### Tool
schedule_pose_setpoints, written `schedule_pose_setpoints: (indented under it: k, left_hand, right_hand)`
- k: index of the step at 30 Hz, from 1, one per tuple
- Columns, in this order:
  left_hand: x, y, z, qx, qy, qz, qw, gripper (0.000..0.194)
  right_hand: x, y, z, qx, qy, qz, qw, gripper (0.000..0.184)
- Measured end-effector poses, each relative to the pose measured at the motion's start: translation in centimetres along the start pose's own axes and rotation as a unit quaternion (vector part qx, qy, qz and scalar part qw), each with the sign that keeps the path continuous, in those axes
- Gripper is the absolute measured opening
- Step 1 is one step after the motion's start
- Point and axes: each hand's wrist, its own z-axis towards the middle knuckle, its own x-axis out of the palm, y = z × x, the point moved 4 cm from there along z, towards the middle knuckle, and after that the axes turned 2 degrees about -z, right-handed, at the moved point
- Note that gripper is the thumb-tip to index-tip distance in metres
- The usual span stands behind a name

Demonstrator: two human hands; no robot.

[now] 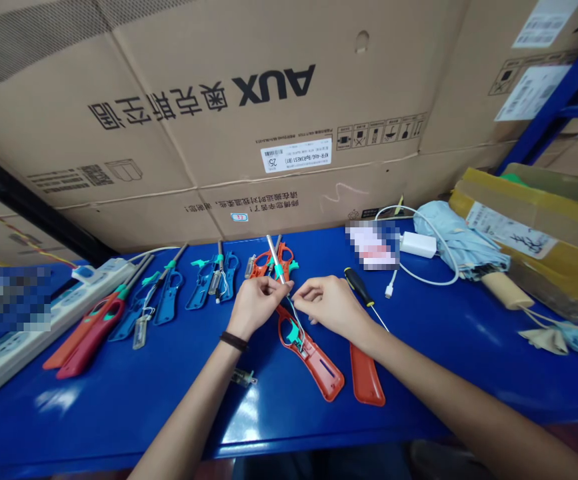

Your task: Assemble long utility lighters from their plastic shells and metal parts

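Note:
My left hand (259,303) pinches the metal tube (271,250) of a long-nosed lighter near its green collar. Close beside it, my right hand (331,303) is closed with curled fingertips at a thin pale wire (296,319); whether they grip it is hidden. Under both hands lies the opened orange-red lighter half-shell (321,370), with a green trigger (293,331) inside. The matching shell half (366,380) rests to its right, partly beneath my right forearm. A small clear fuel tank (243,378) lies by my left forearm.
Opened blue lighters (169,293), another opened orange lighter (253,267) and closed red lighters (91,340) lie left and behind. A white power strip (53,327) borders the left. Rightward are a screwdriver (361,287), charger (417,245), umbrella (449,233) and taped box (523,233). A large carton (209,153) stands behind.

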Motion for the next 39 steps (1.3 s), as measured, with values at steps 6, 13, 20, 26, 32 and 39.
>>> schedule_pose_setpoints:
  k: [6, 13, 20, 26, 32, 39]
  left_hand:
    - [0.38, -0.01, -0.16, 0.006, 0.012, -0.019, 1.000, 0.029]
    - [0.67, -0.16, -0.46, 0.001, 0.016, -0.019, 1.000, 0.028]
    - [0.62, -0.32, -0.52, 0.004, 0.014, -0.006, 1.000, 0.026]
    - [0.38, 0.00, -0.26, 0.000, 0.001, -0.001, 1.000, 0.028]
    - [0.36, 0.21, -0.13, -0.005, 0.000, -0.003, 1.000, 0.028]
    - [0.59, -0.05, -0.35, -0.006, -0.001, 0.000, 1.000, 0.027]
  right_hand:
    - [0.49, -0.55, 0.27, 0.003, 0.008, 0.016, 1.000, 0.014]
    - [0.44, 0.22, 0.13, -0.033, -0.049, -0.042, 0.997, 0.005]
    - [0.15, 0.01, 0.15, -0.029, -0.029, -0.037, 0.998, 0.008]
    - [-0.12, 0.36, 0.10, -0.025, -0.015, -0.032, 0.999, 0.010]
    - [0.14, 0.01, 0.11, -0.015, -0.021, -0.027, 0.999, 0.014]
    - [0.11, 0.02, 0.14, 0.015, -0.001, -0.002, 1.000, 0.013]
